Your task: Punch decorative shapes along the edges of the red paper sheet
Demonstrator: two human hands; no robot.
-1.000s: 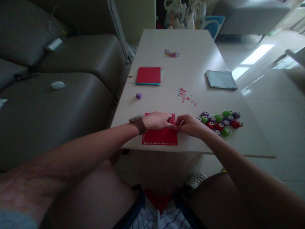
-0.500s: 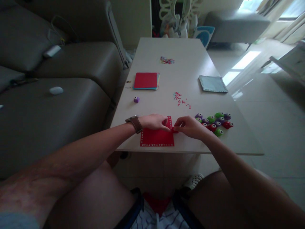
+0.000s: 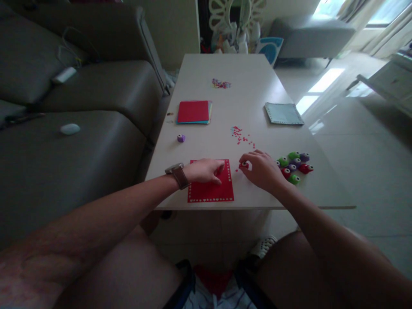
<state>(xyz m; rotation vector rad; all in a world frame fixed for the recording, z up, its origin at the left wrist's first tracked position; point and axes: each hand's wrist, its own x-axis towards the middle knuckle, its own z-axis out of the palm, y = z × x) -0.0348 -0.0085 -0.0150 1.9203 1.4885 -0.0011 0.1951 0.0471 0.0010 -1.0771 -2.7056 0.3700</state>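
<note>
A red card point(image 3: 210, 192) with a border of small punched holes, some heart-shaped, lies at the table's near edge. My left hand point(image 3: 206, 171) rests over its upper part, thumb and fingers apart, with nothing visible in them. Just right of the card, my right hand point(image 3: 262, 169) grips a small red craft punch point(image 3: 243, 165) between thumb and fingers. A tiny red paper piece point(image 3: 236, 170) lies between the card and that punch. Beside my right hand stands a cluster of green, purple and red punches point(image 3: 294, 165), partly hidden by the hand.
A purple punch point(image 3: 181, 138) stands alone at left, below a stack of coloured cards point(image 3: 193, 111). Red paper bits point(image 3: 240, 135) lie mid-table, with multicoloured bits point(image 3: 221, 83) farther back. A pale card stack with a punched border point(image 3: 284, 113) lies right. A sofa point(image 3: 96, 141) flanks the table.
My right hand has moved the red punch off the card's right edge, up and to the right. A tiny red piece now shows on the table. My left hand has drawn slightly left.
</note>
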